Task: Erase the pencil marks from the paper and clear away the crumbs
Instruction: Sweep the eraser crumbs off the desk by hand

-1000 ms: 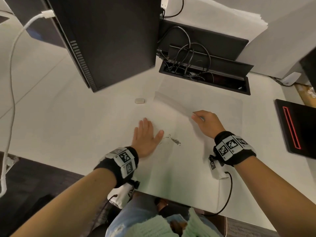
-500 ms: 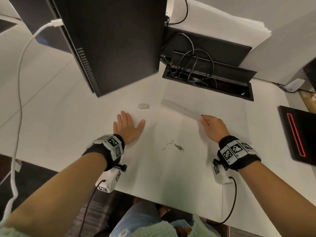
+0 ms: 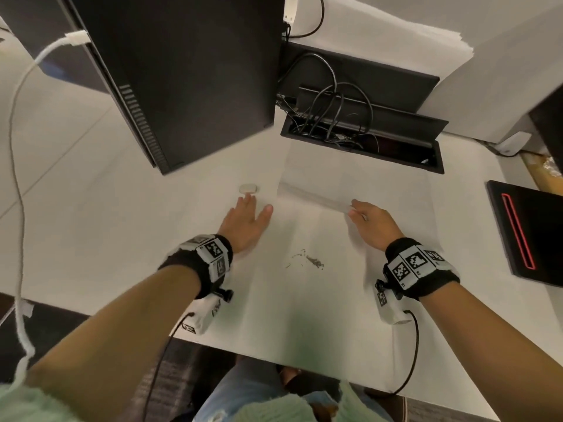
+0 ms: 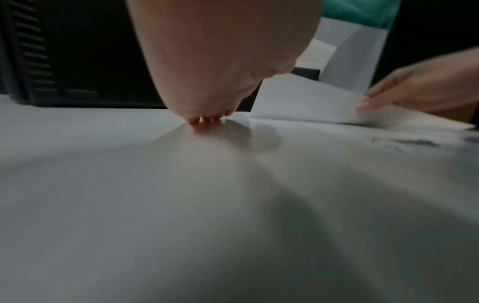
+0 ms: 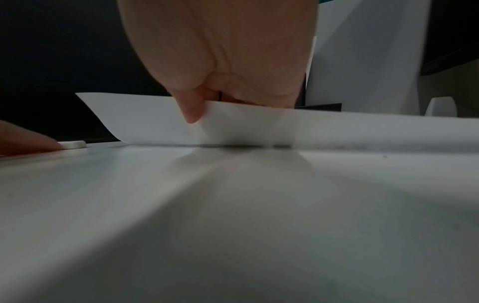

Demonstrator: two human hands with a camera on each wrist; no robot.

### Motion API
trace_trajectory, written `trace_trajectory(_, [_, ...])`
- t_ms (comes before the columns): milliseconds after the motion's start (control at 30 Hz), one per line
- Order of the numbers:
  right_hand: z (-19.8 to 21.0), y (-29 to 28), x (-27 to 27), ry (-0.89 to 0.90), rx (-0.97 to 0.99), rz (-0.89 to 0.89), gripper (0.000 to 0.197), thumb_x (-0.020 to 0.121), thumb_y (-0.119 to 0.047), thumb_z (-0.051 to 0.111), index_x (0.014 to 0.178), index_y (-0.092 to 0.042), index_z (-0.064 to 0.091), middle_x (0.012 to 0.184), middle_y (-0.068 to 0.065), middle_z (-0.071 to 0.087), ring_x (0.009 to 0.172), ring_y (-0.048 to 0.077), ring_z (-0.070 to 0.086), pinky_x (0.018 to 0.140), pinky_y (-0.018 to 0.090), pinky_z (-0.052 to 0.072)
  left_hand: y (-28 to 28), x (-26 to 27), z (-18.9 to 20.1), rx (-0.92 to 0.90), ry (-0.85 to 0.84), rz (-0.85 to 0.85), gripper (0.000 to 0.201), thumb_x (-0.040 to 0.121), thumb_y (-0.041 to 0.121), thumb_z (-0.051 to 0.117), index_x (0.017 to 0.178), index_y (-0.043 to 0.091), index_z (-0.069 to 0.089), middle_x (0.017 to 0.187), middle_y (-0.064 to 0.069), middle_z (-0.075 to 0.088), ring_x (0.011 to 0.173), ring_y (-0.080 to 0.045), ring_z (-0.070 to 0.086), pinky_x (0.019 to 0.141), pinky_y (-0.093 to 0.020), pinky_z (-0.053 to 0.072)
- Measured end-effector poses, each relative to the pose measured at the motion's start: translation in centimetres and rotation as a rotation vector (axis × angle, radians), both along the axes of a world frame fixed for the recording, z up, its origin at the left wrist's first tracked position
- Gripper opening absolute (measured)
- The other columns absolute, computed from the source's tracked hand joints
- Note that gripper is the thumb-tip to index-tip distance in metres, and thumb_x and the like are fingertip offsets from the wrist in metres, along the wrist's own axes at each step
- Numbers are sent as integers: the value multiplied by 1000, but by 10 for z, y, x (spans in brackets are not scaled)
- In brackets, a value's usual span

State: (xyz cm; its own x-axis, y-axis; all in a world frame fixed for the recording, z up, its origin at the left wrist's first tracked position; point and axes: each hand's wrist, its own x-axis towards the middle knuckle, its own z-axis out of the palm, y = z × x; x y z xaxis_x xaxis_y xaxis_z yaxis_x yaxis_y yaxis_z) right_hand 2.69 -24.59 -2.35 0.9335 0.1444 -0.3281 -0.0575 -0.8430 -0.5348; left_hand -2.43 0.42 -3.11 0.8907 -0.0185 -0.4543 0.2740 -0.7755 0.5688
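Observation:
A white sheet of paper lies on the white desk, and a second white sheet lies across its far part. Dark eraser crumbs sit on the near sheet between my hands. My right hand pinches the near edge of the far sheet and lifts it off the surface. My left hand lies flat on the desk with straight fingers, left of the paper. Its fingertips reach just short of the small white eraser, which also shows in the right wrist view.
A black computer tower stands at the back left. Behind the paper is an open cable tray with black cords. A black device with a red line lies at the right. A white cable hangs at the left.
My left hand left the paper beside the crumbs and slid left and away across the desk to the eraser. My right hand kept its pinch on the paper's edge.

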Motion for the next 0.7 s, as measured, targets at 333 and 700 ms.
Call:
trace_trajectory(333, [0,-3,-3,24,69,21,40,101,-15,35,140,-7,38,153,9,28,141,22,25,117,30,16,-48,-25,2,-50,125,-410,64,100,44,13,149,10,-11,156,-1,-22,142,-10,-20,114,-27,-14])
trace_trajectory(700, [-3,-2,-5,78,59,114,40,97,-16,45,137,-22,45,157,2,15,146,16,9,119,36,8,-25,-27,10,-90,121,-259,60,100,43,10,150,14,-5,157,0,-14,144,-12,-15,114,-28,-10])
